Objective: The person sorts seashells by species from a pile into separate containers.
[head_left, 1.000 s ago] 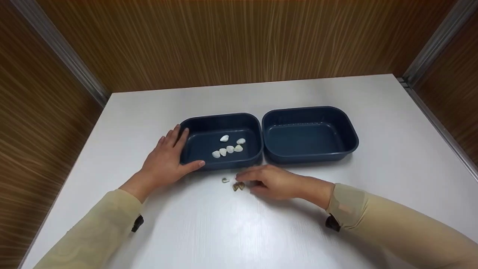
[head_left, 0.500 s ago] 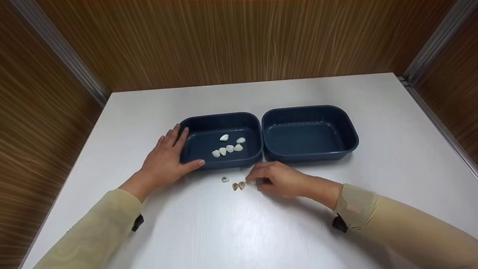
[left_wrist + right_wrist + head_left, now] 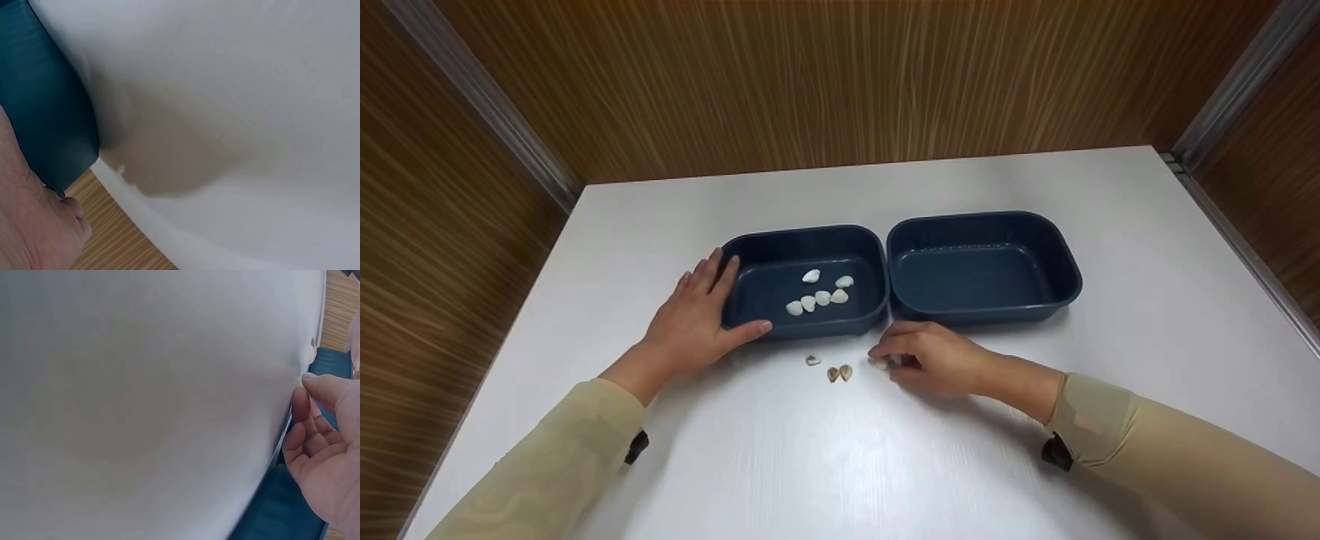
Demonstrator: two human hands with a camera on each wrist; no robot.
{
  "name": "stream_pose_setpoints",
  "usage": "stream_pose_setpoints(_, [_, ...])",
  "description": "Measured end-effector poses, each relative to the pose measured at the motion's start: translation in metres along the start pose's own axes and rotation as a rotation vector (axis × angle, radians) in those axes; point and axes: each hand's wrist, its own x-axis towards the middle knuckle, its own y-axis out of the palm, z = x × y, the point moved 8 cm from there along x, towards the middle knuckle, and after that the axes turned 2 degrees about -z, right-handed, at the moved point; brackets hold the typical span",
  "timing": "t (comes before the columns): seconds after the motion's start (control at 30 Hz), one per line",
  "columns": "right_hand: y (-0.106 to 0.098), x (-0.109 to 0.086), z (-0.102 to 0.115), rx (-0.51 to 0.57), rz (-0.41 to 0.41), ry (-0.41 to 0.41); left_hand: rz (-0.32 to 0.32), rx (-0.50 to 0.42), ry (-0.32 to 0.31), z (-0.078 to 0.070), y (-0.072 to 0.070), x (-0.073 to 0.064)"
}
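My left hand (image 3: 688, 324) rests against the left end of the left dark blue tray (image 3: 750, 238), its fingers spread along the wall and the thumb by the front rim. Several white seashells (image 3: 823, 298) lie inside that tray. In front of the trays, my right hand (image 3: 937, 360) pinches a pale seashell (image 3: 880, 364) between thumb and fingertips, low at the table. Two brownish shells (image 3: 839, 373) sit side by side to its left, and a small whitish-grey shell (image 3: 812, 360) lies beyond them. The right wrist view shows my right hand (image 3: 332, 439) with thumb and index finger almost meeting.
A second dark blue tray (image 3: 982, 274) stands right beside the first, with nothing seen in it. Both are on a white table (image 3: 780, 457). Brown wood-grain panels (image 3: 840, 82) enclose the back and sides.
My right hand has drawn to the right from the brownish shells, and a pale shell has come along between its fingers. My left hand has stayed in place on the tray.
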Motion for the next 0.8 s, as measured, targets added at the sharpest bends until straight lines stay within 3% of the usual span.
stream_pose_setpoints(0.8, [0.0019,-0.0015,-0.0011,-0.029,0.026,0.017,0.000,0.000,0.001,0.0004,0.0000,0.0003])
